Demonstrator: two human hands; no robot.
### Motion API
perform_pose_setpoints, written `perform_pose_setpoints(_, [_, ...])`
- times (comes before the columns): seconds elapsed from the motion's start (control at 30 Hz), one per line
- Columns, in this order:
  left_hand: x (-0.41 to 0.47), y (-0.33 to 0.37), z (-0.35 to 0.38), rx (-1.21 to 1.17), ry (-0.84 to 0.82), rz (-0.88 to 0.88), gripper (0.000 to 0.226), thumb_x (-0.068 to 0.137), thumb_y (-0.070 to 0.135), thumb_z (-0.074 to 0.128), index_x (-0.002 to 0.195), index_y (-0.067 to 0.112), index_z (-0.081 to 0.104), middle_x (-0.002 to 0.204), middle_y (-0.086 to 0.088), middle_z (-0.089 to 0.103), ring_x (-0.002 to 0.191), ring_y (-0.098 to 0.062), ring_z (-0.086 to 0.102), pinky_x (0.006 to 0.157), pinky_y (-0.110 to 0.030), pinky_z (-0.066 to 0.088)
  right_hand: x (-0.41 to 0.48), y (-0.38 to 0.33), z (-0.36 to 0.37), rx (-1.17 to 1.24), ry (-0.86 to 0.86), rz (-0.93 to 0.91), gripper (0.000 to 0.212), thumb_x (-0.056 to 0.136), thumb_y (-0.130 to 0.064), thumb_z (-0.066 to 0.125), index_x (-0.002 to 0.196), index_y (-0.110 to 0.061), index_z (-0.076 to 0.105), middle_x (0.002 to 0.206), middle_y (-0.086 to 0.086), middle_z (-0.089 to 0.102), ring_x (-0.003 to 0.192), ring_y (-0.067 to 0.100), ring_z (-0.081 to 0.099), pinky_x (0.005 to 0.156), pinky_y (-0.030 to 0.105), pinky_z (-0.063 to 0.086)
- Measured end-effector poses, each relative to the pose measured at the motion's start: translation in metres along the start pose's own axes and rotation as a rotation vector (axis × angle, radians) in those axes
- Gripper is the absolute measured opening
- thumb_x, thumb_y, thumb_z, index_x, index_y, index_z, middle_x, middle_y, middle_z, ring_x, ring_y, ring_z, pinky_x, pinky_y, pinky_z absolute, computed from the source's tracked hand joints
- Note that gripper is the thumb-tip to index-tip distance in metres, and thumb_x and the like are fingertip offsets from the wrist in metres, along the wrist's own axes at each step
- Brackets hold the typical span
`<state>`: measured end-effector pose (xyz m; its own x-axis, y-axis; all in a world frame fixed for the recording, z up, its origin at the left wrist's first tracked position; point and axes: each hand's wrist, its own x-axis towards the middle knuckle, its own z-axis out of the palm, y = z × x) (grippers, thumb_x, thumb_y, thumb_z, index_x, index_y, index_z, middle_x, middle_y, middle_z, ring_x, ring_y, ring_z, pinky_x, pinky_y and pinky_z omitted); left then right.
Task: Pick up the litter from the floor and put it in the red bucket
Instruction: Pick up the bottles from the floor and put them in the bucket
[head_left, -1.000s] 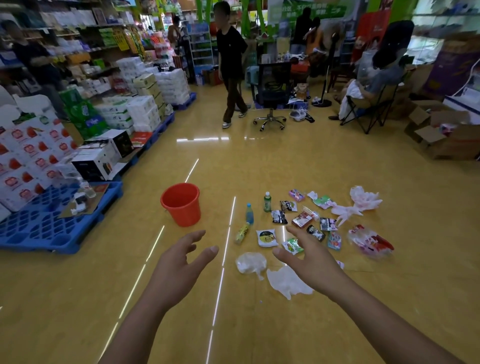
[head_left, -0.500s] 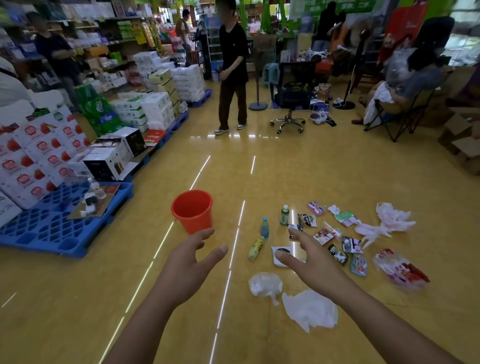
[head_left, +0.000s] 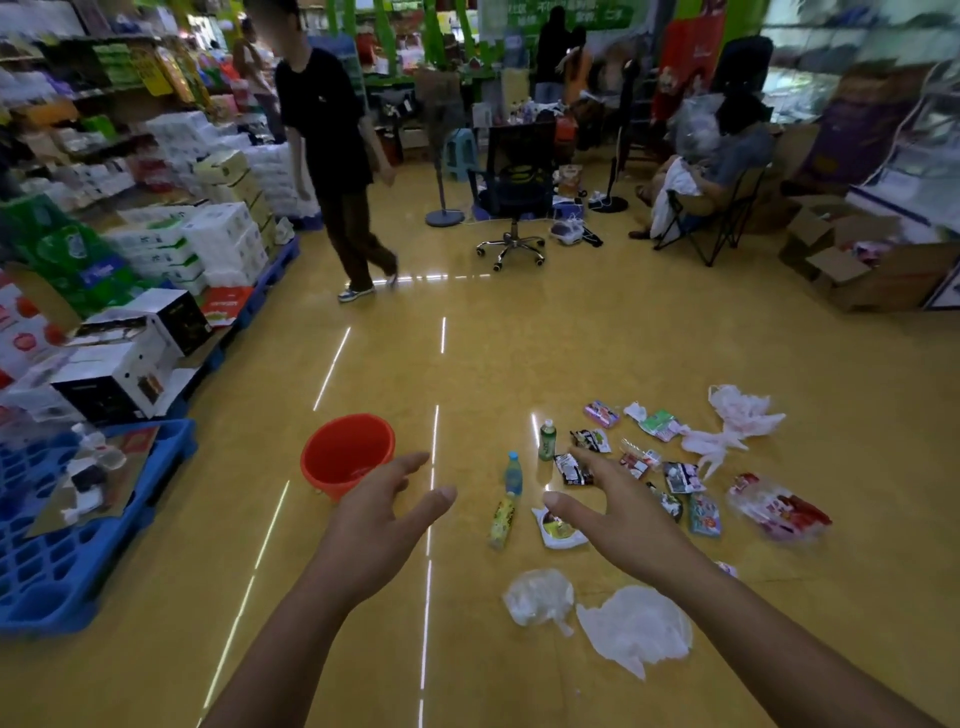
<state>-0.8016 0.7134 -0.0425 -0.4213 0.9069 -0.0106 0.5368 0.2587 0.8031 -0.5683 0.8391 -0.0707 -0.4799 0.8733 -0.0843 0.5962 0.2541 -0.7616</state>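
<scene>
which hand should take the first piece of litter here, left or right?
Right, probably. The right hand is open over the litter, above the white wrapper and black packet. The left hand, also open and empty, sits nearer the red bucket, away from the litter.

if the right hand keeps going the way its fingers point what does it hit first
Probably the black snack wrapper just beyond the right hand's fingertips, with the green bottle past it. Depth is unclear; the hand may be well above the floor.
</scene>
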Motion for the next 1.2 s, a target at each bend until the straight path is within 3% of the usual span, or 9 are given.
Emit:
perform_pose_setpoints(0.2, [0.041, -0.028, -0.040, 0.032, -0.066, 0.037, 0.060, 0.083, 0.054, 0.063, 0.137, 0.034, 0.049, 0.128, 0.015, 0.052, 0.115, -0.004, 0.052, 0.089, -0.027, 0.043, 0.026, -0.031, 0.042, 0.010, 0.063, 0.057, 0.077, 0.083, -0.061, 0.061, 0.149, -0.033, 0.032, 0.152, -0.011, 0.034, 0.135, 0.009, 0.038, 0.095, 0.024, 0.032])
perform_pose_setpoints(0.37, [0.064, -0.049, -0.061, 0.018, -0.086, 0.047, 0.061, 0.081, 0.055, 0.063, 0.137, 0.034, 0.050, 0.130, 0.012, 0.055, 0.117, -0.006, 0.053, 0.096, -0.033, 0.047, 0.045, -0.050, 0.062, 0.019, 0.077, 0.075, 0.075, 0.084, -0.059, 0.062, 0.148, -0.032, 0.033, 0.151, -0.009, 0.037, 0.123, 0.001, 0.039, 0.093, 0.023, 0.032])
perform_pose_setpoints(0.5, [0.089, -0.064, -0.069, 0.020, -0.102, 0.048, 0.063, 0.080, 0.057, 0.063, 0.137, 0.034, 0.050, 0.131, 0.011, 0.056, 0.116, -0.004, 0.053, 0.098, -0.035, 0.048, 0.064, -0.057, 0.073, 0.016, 0.081, 0.089, 0.075, 0.083, -0.059, 0.061, 0.148, -0.032, 0.033, 0.151, -0.009, 0.037, 0.133, 0.008, 0.039, 0.096, 0.024, 0.032])
perform_pose_setpoints(0.77, [0.147, -0.082, -0.066, 0.022, -0.149, 0.031, 0.062, 0.079, 0.056, 0.064, 0.136, 0.035, 0.051, 0.131, 0.014, 0.055, 0.117, -0.003, 0.052, 0.098, -0.034, 0.047, 0.124, -0.045, 0.087, 0.030, 0.074, 0.132, 0.075, 0.084, -0.059, 0.062, 0.148, -0.033, 0.034, 0.151, -0.010, 0.037, 0.136, 0.008, 0.036, 0.098, 0.024, 0.032])
perform_pose_setpoints(0.93, [0.201, -0.085, -0.059, 0.036, -0.204, 0.012, 0.073, 0.071, 0.067, 0.057, 0.137, 0.037, 0.048, 0.132, 0.014, 0.053, 0.119, -0.005, 0.051, 0.100, -0.040, 0.048, 0.176, -0.034, 0.092, 0.047, 0.061, 0.157, 0.077, 0.083, -0.061, 0.061, 0.148, -0.033, 0.032, 0.153, -0.008, 0.034, 0.139, 0.012, 0.033, 0.109, 0.031, 0.032])
perform_pose_setpoints(1.2, [0.292, -0.078, -0.043, 0.054, -0.265, 0.010, 0.070, 0.073, 0.065, 0.058, 0.137, 0.038, 0.048, 0.127, 0.020, 0.048, 0.119, -0.004, 0.049, 0.097, -0.034, 0.045, 0.255, -0.016, 0.082, 0.073, 0.068, 0.208, 0.077, 0.083, -0.061, 0.061, 0.149, -0.032, 0.032, 0.154, -0.008, 0.034, 0.137, 0.010, 0.036, 0.102, 0.025, 0.032])
